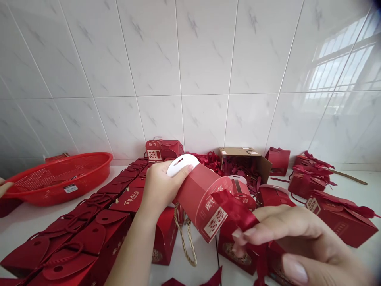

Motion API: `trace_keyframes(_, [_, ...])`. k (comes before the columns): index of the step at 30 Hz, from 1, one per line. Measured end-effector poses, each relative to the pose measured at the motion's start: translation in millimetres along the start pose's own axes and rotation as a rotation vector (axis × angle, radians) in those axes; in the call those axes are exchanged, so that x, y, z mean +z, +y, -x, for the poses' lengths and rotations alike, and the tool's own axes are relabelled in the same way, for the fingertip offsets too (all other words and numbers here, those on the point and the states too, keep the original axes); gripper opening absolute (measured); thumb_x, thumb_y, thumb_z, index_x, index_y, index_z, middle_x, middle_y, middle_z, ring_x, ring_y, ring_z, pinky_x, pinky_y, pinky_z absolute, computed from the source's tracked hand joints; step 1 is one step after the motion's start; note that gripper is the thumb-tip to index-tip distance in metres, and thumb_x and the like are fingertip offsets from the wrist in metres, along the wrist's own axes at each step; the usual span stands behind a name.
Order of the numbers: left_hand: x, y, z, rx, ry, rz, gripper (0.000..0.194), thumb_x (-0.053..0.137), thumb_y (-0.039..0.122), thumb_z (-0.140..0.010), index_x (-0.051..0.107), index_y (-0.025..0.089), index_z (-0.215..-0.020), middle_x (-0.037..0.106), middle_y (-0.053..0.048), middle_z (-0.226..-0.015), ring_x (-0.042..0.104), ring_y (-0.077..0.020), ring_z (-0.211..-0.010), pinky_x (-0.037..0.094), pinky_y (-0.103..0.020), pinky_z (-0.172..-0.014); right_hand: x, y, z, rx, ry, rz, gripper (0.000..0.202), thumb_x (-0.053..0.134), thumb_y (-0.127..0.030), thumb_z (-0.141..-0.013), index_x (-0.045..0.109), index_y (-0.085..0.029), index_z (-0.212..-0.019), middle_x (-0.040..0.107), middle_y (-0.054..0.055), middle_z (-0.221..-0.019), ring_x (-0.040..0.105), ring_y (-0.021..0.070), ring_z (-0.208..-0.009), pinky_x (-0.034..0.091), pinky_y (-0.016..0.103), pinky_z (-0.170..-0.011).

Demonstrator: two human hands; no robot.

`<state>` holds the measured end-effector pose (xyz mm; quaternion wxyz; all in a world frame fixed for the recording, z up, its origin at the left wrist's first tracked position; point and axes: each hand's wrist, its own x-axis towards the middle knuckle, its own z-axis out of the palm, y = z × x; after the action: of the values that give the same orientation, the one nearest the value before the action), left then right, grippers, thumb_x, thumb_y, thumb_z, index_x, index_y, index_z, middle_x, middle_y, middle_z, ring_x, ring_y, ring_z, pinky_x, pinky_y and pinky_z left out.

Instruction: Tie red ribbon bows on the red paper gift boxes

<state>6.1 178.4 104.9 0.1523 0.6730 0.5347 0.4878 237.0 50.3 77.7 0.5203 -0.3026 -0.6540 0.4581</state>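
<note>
My left hand (160,184) is wrapped round the back of a red gift box (201,192), near its white slotted flap (183,162). The box is tilted in the air and bears light patterned panels on its end. A twisted gold cord (190,246) hangs beneath it. At the front right, my right hand (303,234) pinches a dark red satin ribbon (235,208) between its fingertips, close to the end of the box. Part of the ribbon is hidden by the fingers. Another red box (238,254) stands on the table below the ribbon.
Rows of closed red boxes with cord handles (83,246) fill the left. A red plastic basket (101,167) stands beyond them, with another person's hand (5,187) at its rim. A cardboard box (264,167) of ribbons sits by the tiled wall. Ribboned boxes (342,218) are at right.
</note>
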Motion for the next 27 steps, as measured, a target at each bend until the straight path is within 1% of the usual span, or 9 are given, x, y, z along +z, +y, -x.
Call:
trace_keyframes(5, [-2.1, 4, 0, -0.028, -0.023, 0.0, 0.039, 0.068, 0.05, -0.069, 0.075, 0.014, -0.084, 0.07, -0.004, -0.069, 0.063, -0.0209, -0.065, 0.049, -0.028, -0.057, 2, 0, -5, 0.0, 0.061, 0.059, 0.018, 0.073, -0.038, -0.078, 0.075, -0.034, -0.096, 0.071, 0.006, -0.102, 0.067, 0.023, -0.098, 0.056, 0.033, -0.087])
trace_keyframes(8, [-3.7, 7, 0, -0.05, -0.043, 0.009, 0.039, 0.068, 0.05, -0.069, 0.075, 0.014, -0.082, 0.069, -0.004, -0.069, 0.062, -0.0206, -0.064, 0.048, -0.027, -0.056, 6, -4, -7, 0.089, 0.096, 0.051, 0.015, 0.075, -0.037, -0.077, 0.076, -0.033, -0.092, 0.071, 0.005, -0.102, 0.065, 0.0213, -0.101, 0.054, 0.031, -0.089])
trace_keyframes(11, [-4.2, 8, 1, -0.057, -0.055, 0.002, 0.039, 0.068, 0.049, -0.069, 0.075, 0.014, -0.083, 0.069, -0.004, -0.069, 0.061, -0.0202, -0.064, 0.047, -0.027, -0.054, 9, -5, -9, 0.161, 0.022, -0.084, 0.016, 0.071, -0.034, -0.081, 0.074, -0.032, -0.097, 0.071, 0.004, -0.103, 0.067, 0.0205, -0.095, 0.056, 0.034, -0.084])
trace_keyframes(14, [-3.4, 9, 2, -0.012, -0.04, -0.034, 0.038, 0.066, 0.049, -0.071, 0.074, 0.014, -0.083, 0.069, -0.004, -0.068, 0.06, -0.0194, -0.063, 0.045, -0.026, -0.054, 10, -1, -14, 0.137, -0.098, -0.207, 0.016, 0.065, -0.029, -0.087, 0.073, -0.03, -0.101, 0.072, 0.004, -0.095, 0.068, 0.0176, -0.084, 0.056, 0.034, -0.078])
trace_keyframes(16, [-2.8, 10, 4, 0.028, -0.032, -0.07, 0.037, 0.065, 0.05, -0.072, 0.073, 0.014, -0.079, 0.067, -0.003, -0.066, 0.059, -0.0183, -0.061, 0.043, -0.025, -0.053, 10, 2, -18, 0.118, -0.124, -0.22, 0.016, 0.061, -0.026, -0.09, 0.073, -0.028, -0.1, 0.073, 0.003, -0.091, 0.068, 0.0156, -0.082, 0.056, 0.03, -0.078])
trace_keyframes(18, [-2.3, 11, 6, 0.054, -0.037, -0.102, 0.036, 0.064, 0.05, -0.073, 0.07, 0.015, -0.071, 0.064, -0.002, -0.061, 0.056, -0.0166, -0.059, 0.04, -0.024, -0.05, 10, 4, -22, 0.103, -0.089, -0.201, 0.015, 0.06, -0.025, -0.09, 0.073, -0.027, -0.098, 0.073, 0.003, -0.088, 0.069, 0.015, -0.082, 0.057, 0.027, -0.076])
trace_keyframes(21, [-1.2, 11, 9, 0.073, -0.031, -0.121, 0.038, 0.063, 0.05, -0.074, 0.061, 0.016, -0.058, 0.056, 0.001, -0.054, 0.048, -0.0128, -0.053, 0.034, -0.022, -0.046, 10, 5, -23, 0.084, 0.004, -0.128, 0.017, 0.063, -0.028, -0.089, 0.069, -0.025, -0.104, 0.073, 0.004, -0.081, 0.069, 0.016, -0.077, 0.057, 0.027, -0.074])
trace_keyframes(24, [0.2, 11, 11, 0.116, -0.004, -0.141, 0.04, 0.063, 0.049, -0.076, 0.055, 0.016, -0.054, 0.051, 0.003, -0.052, 0.043, -0.0106, -0.051, 0.03, -0.021, -0.045, 14, 2, -22, 0.145, 0.082, -0.068, 0.032, 0.064, -0.032, -0.088, 0.06, -0.027, -0.119, 0.071, 0.002, -0.076, 0.068, 0.0149, -0.074, 0.056, 0.028, -0.074])
trace_keyframes(27, [1.2, 11, 12, 0.166, -0.005, -0.172, 0.039, 0.062, 0.047, -0.077, 0.054, 0.016, -0.055, 0.049, 0.004, -0.05, 0.041, -0.0097, -0.05, 0.029, -0.021, -0.045, 18, -3, -21, 0.217, 0.159, -0.046, 0.052, 0.067, -0.035, -0.085, 0.048, -0.032, -0.134, 0.068, -0.001, -0.073, 0.065, 0.0134, -0.072, 0.054, 0.026, -0.073])
